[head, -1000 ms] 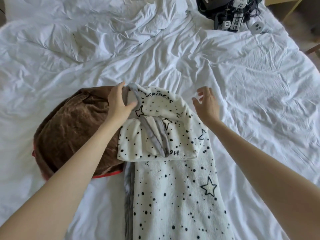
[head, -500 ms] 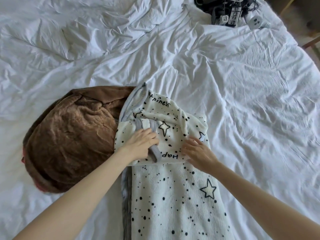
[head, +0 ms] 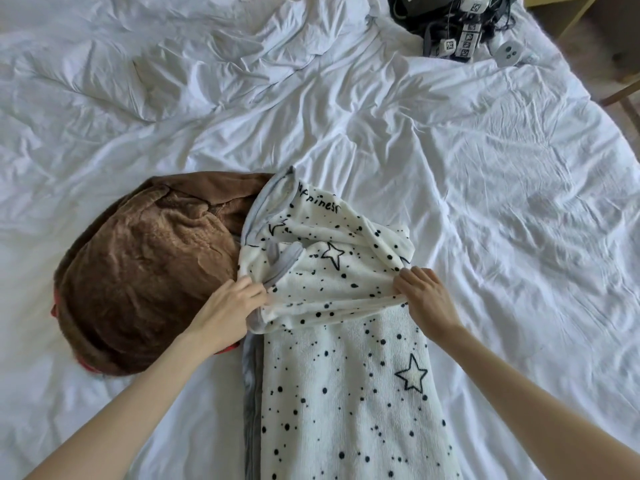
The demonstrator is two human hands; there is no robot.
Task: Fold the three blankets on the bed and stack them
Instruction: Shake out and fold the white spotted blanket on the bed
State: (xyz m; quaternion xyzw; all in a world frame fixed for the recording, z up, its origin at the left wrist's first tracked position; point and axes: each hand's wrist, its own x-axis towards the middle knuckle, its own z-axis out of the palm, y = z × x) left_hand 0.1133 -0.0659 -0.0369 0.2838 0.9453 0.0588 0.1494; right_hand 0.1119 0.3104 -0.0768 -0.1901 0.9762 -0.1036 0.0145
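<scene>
Head cam: white star blanket (head: 346, 393) lies mid bed (head: 485, 168), running off the near edge w/ its top flap folded back. Left hand (head: 228, 306) pinches the flap's left end, right hand (head: 427, 299) grips the right end, fingers curled. Brown blanket (head: 145, 278) is bundled on its left, touching. Black gear (head: 450, 26) sits at the far right corner.

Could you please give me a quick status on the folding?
Left hand, right hand: both grip folded edge of star blanket. Brown blanket bundled beside, touching. Black gear far off, no obstruction.
</scene>
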